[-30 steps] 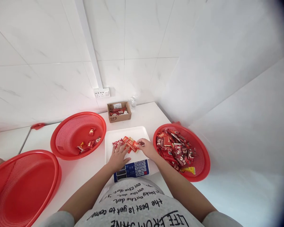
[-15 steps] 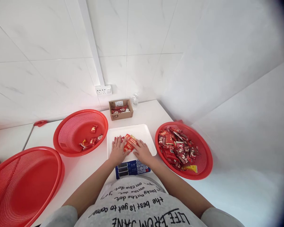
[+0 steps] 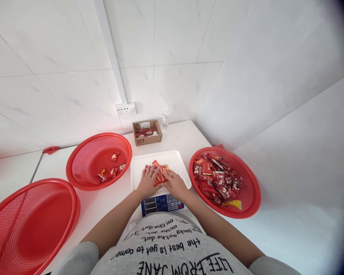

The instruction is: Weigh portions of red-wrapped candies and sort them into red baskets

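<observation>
Both your hands are over the white tray point(image 3: 174, 157) of the scale, with a small bunch of red packets point(image 3: 164, 172) lying on the tray between and under them. Your left hand point(image 3: 148, 185) lies across the left side of the bunch, its grip loose, the fingers stretched out and apart over the wrappers. Your right hand point(image 3: 177, 187) touches the right side of the bunch with its fingers pointing inward; you can't tell from this angle whether its grip is pinching a packet or only resting against one. Just below your wrists is the scale's blue panel point(image 3: 162, 204), with dark display windows on the left and number keys on the right. To your right stands a red basket point(image 3: 253, 187) with a heap of red packets and one yellow packet point(image 3: 233, 204) near its front edge. Over to your left, a second red basket point(image 3: 86, 154) holds a few red packets gathered toward its near right side, and a larger red basket point(image 3: 47, 227) sits nearer you, partly cut off. Behind the tray on the white bench point(image 3: 179, 133), a small cardboard box point(image 3: 148, 140) holds more red packets, with a clear plastic item point(image 3: 164, 120) just beside it, near the wall.
</observation>
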`<action>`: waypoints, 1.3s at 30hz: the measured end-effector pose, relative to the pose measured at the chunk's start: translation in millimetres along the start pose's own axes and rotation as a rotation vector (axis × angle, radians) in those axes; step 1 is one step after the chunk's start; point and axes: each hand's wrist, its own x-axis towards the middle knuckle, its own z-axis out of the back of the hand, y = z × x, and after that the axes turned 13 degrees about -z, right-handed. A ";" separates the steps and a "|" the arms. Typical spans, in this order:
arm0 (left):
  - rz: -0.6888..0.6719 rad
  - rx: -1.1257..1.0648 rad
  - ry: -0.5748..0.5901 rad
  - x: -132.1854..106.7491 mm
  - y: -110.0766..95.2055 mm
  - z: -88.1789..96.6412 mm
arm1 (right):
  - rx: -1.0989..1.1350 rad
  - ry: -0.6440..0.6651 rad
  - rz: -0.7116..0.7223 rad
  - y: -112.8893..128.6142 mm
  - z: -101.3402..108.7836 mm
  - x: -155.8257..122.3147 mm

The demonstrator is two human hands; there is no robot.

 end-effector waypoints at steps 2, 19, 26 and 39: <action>-0.004 -0.010 0.012 2.8 -2.4 1.6 | 0.079 0.005 0.027 -5.1 -2.3 1.5; -0.169 0.076 0.084 17.6 -0.9 2.6 | 0.156 -0.453 -0.191 -116.7 0.3 -4.1; 0.200 0.203 -0.118 -35.0 32.3 32.2 | 0.202 -0.492 -0.157 -128.3 -13.5 -1.5; 1.015 0.200 -0.286 -147.3 106.6 77.8 | 0.187 -0.513 -0.148 -138.2 -19.8 3.5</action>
